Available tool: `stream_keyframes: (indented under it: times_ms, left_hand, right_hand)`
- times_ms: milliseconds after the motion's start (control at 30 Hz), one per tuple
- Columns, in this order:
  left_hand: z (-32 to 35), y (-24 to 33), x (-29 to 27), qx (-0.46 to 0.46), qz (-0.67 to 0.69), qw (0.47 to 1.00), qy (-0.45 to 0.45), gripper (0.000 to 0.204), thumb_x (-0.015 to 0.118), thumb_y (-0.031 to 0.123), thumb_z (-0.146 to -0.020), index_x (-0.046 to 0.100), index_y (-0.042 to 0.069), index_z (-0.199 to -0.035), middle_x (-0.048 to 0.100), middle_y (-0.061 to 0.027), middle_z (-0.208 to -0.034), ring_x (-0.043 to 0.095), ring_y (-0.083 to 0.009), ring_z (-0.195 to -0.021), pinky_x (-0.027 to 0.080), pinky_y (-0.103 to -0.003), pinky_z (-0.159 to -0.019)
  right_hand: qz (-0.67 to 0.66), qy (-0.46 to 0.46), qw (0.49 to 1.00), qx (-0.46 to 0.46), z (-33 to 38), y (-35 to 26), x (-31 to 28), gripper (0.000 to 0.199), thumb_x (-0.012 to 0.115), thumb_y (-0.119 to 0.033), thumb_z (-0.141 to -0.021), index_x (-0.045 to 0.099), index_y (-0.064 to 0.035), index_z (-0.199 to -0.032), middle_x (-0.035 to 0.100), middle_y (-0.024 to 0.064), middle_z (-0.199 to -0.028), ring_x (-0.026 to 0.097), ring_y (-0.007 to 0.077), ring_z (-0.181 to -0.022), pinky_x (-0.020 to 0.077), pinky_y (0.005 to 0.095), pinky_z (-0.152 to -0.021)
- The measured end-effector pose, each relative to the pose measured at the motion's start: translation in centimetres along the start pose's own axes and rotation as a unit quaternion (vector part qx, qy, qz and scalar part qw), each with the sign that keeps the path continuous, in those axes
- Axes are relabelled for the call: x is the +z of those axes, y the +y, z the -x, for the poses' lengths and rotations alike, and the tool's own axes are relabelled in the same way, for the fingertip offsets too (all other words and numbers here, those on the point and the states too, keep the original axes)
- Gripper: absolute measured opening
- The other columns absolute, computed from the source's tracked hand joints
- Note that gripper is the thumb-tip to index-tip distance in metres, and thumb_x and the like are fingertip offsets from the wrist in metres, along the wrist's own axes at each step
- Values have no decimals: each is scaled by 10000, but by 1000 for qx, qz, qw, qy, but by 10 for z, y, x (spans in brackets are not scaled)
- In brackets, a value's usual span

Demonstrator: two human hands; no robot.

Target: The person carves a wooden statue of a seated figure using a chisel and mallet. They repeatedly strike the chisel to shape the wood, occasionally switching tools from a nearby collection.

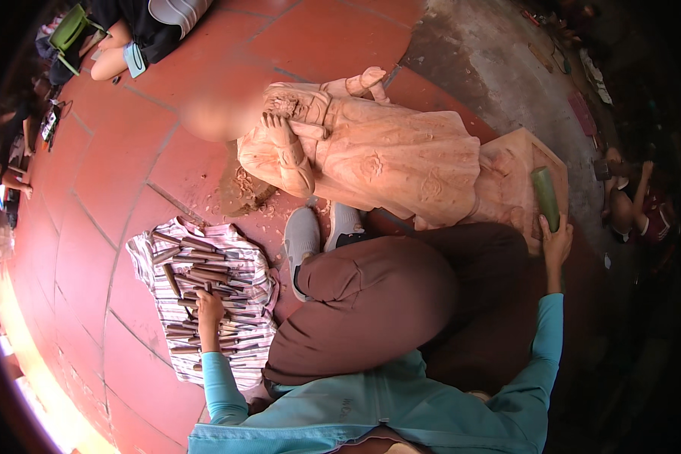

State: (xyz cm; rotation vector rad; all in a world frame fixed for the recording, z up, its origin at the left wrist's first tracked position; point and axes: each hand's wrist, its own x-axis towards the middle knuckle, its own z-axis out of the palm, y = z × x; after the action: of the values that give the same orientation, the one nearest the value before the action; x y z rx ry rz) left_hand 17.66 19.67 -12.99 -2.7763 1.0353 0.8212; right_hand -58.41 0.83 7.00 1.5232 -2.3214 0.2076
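My left hand (209, 309) reaches down over a striped cloth (145, 257) where several wood-carving chisels (210, 275) with brown handles lie in a row. Its fingers are closed on one chisel, whose handle end pokes up past the fingertips. On the right, my right hand (556, 240) grips the lower end of a green cylinder (544, 195), perhaps a mallet, beside the base of a carved wooden statue (401, 151). That statue lies on its back across the floor, with a robe, raised flower carvings and one hand on its chest; its head is blurred.
Wood shavings and a round wooden block (242, 189) lie under the statue's shoulder. My legs (371, 303) fold between the cloth and the statue. Another person (140, 38) sits at the upper left by a green chair (69, 30). More people (635, 200) sit at the dim right edge.
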Motion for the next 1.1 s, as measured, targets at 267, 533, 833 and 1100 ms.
stream_keyframes:
  times_ms: [267,533,833,1100]
  left_hand:
    - [-9,-61,16,-34,124,991,48,506,616,145,-799,298,-50,-1141,566,-385,-1067,550,-516,-1035,430,-516,-909]
    - [-18,-18,-2,40,195,975,95,319,555,210,-911,424,-13,-1099,638,-236,-804,632,-390,-689,486,-462,-651]
    - [78,230,-76,379,226,895,64,511,671,177,-853,475,141,-1323,629,-140,-674,644,-263,-580,489,-361,-565]
    - [61,341,-83,493,41,849,185,876,707,472,-797,267,90,-1451,656,-133,-701,664,-336,-618,515,-405,-547]
  right_hand:
    - [-25,-9,999,-26,-13,-11,19,640,623,-567,-840,560,-96,-1269,588,221,-1005,598,383,-925,477,456,-766]
    - [-32,31,998,-36,-15,-5,29,563,622,-529,-860,585,-112,-1237,605,203,-995,611,364,-913,488,430,-751]
    - [-17,20,1000,-9,-16,5,29,580,607,-561,-853,584,-131,-1242,608,192,-1099,603,359,-1014,487,435,-816]
    - [-28,2,1000,13,-17,-5,30,571,613,-563,-848,587,-167,-1259,600,173,-1150,586,349,-1067,480,431,-858]
